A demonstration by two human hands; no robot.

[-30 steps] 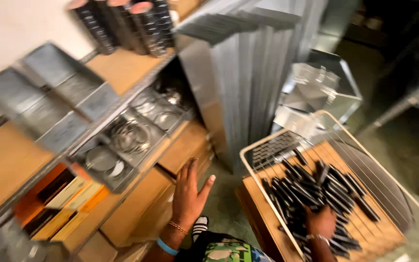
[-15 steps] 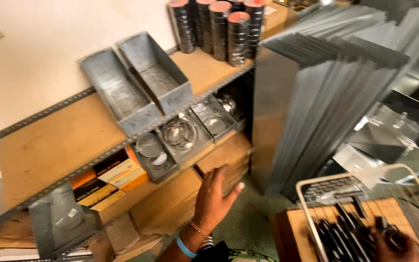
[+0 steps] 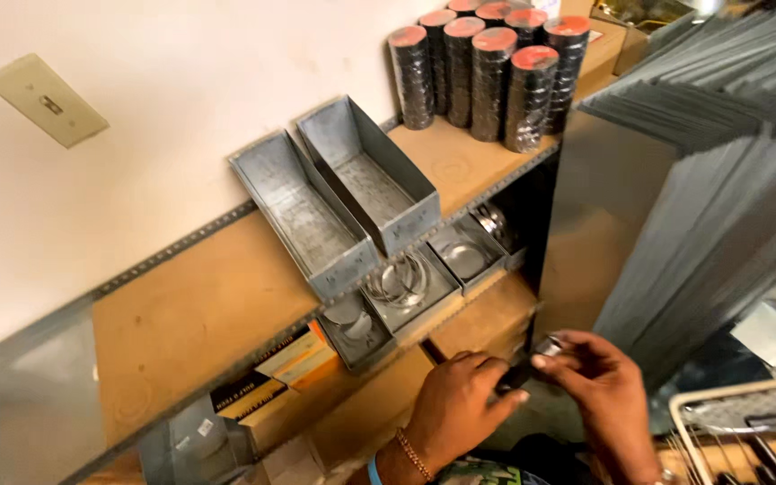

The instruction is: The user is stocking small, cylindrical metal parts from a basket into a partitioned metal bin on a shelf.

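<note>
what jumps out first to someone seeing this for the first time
Two hands meet low in the middle: the left hand and right hand both pinch a small dark piece with a silvery end. On the upper shelf two empty grey metal bins lie side by side, with stacks of dark red-topped rolls behind them to the right.

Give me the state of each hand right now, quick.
Left hand: closed on the dark end of a small dark rod.
Right hand: fingers pinching the same rod's shiny metal tip.
</note>
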